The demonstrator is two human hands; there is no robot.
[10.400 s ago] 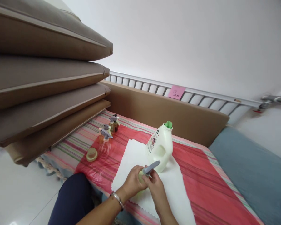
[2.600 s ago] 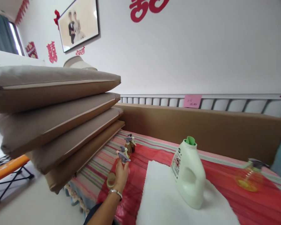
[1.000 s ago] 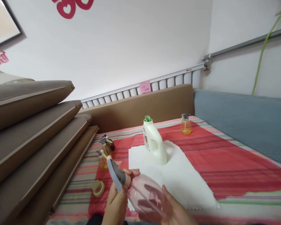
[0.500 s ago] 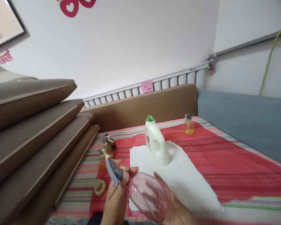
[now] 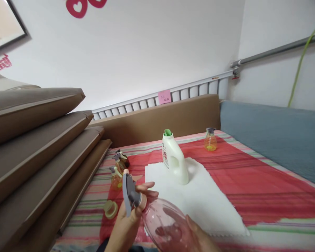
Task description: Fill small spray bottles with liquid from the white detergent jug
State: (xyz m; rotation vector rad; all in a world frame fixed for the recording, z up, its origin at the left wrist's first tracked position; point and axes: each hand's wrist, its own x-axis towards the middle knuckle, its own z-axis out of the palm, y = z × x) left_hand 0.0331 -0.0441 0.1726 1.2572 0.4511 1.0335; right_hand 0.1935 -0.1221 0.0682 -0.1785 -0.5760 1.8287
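Observation:
A clear pink spray bottle (image 5: 164, 224) lies tilted between my hands at the bottom of the view. My left hand (image 5: 128, 218) is closed round its grey trigger head (image 5: 129, 196) and neck. My right hand (image 5: 199, 238) cups the bottle's round body from below and behind, fingers wrapped on it. Behind them a white cloth (image 5: 199, 199) is spread on the red striped cover, and a white detergent jug (image 5: 174, 162) with a green cap stands on it.
Two small amber spray bottles (image 5: 116, 176) and a dark one (image 5: 123, 159) stand at the left, beside a round beige cap (image 5: 110, 209). Another orange spray bottle (image 5: 210, 140) stands far right. Stacked brown cushions (image 5: 36, 140) fill the left; a brown bolster (image 5: 157, 120) and rail lie behind.
My left hand has turned the grey trigger head more upright on the pink bottle. The bottle has dropped a little lower in the view. Nothing else has moved.

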